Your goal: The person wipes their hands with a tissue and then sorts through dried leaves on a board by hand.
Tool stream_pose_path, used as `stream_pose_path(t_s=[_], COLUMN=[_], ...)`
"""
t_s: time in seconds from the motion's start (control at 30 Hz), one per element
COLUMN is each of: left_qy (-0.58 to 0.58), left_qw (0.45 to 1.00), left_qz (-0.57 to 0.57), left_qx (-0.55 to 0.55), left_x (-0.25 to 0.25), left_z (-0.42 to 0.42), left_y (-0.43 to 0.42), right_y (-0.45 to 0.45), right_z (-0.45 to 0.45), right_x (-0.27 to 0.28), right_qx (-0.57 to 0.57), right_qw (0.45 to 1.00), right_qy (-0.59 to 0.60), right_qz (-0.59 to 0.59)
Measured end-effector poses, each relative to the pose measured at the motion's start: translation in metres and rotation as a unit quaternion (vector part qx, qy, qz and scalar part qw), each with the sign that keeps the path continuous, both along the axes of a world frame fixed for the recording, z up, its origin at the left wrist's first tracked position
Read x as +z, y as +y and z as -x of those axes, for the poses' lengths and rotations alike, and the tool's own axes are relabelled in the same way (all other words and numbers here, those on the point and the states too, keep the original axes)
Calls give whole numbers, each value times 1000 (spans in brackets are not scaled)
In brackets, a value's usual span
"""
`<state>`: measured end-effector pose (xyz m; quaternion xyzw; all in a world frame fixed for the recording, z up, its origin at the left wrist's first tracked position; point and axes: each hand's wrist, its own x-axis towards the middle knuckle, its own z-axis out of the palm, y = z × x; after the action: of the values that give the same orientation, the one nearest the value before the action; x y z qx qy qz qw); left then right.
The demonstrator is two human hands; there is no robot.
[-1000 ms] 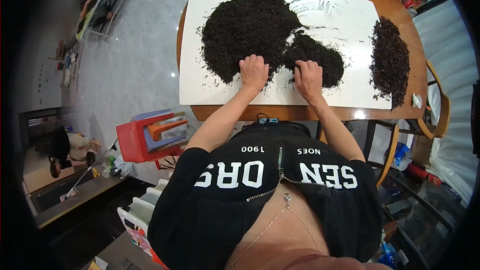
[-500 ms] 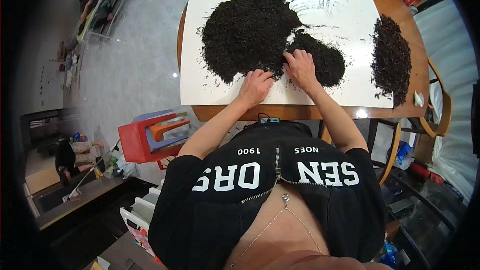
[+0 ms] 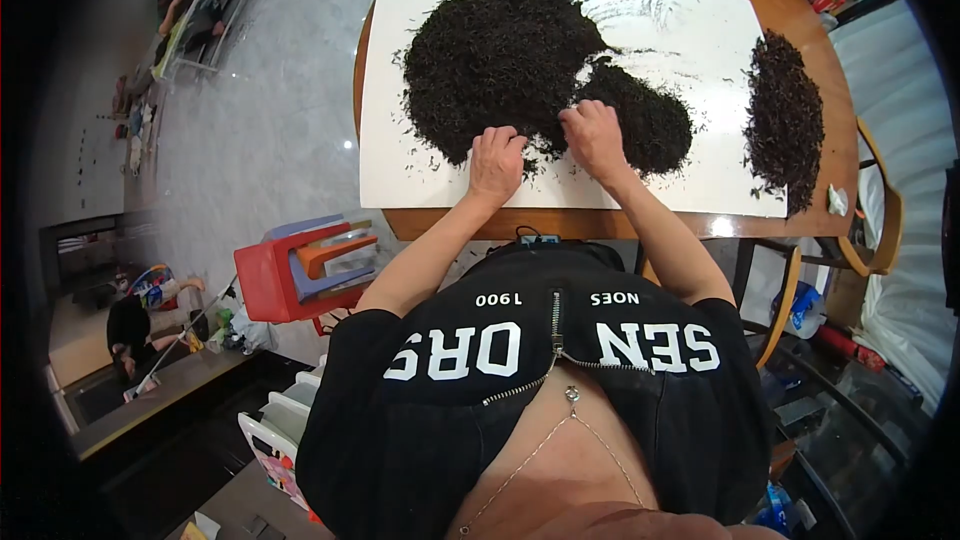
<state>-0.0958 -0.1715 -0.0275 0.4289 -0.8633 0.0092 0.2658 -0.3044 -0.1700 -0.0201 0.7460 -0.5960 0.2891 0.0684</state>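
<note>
- The left hand (image 3: 496,168) has bent fingers at the low edge of the big dark pile (image 3: 490,60).
- The right hand (image 3: 596,140) has curled fingers by the small dark pile (image 3: 645,120); I can't tell if either hand holds bits.
- Both piles are thin, crinkly, nearly black bits, side by side on a white board (image 3: 700,30).
- The board lies on a brown wooden table (image 3: 450,225).
- Red stool (image 3: 265,282) on the left, shiny gray floor (image 3: 280,90).

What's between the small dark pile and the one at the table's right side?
In the head view, white board separates the small pile from the right pile, with loose dark bits scattered beside both.
</note>
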Motion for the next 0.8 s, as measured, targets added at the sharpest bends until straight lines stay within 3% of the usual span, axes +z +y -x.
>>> stream_pose_path(t_s=[0.17,0.33,0.67,0.8], left_qy=[52,75,22,-7], left_qw=[998,994,996,998], left_qz=[-25,-38,-30,-66], left_qx=[-4,69,82,-12], left_x=[1,-3,3,9], left_z=[-4,-18,8,23], left_y=[5,1,-4,3], right_y=[-1,-1,5,7], right_z=[-18,-12,2,1], right_x=[-3,-8,2,3], right_qx=[47,43,-5,-35], right_qw=[998,997,976,940], right_qy=[-22,-18,-192,-324], right_qz=[-16,-58,-100,-103])
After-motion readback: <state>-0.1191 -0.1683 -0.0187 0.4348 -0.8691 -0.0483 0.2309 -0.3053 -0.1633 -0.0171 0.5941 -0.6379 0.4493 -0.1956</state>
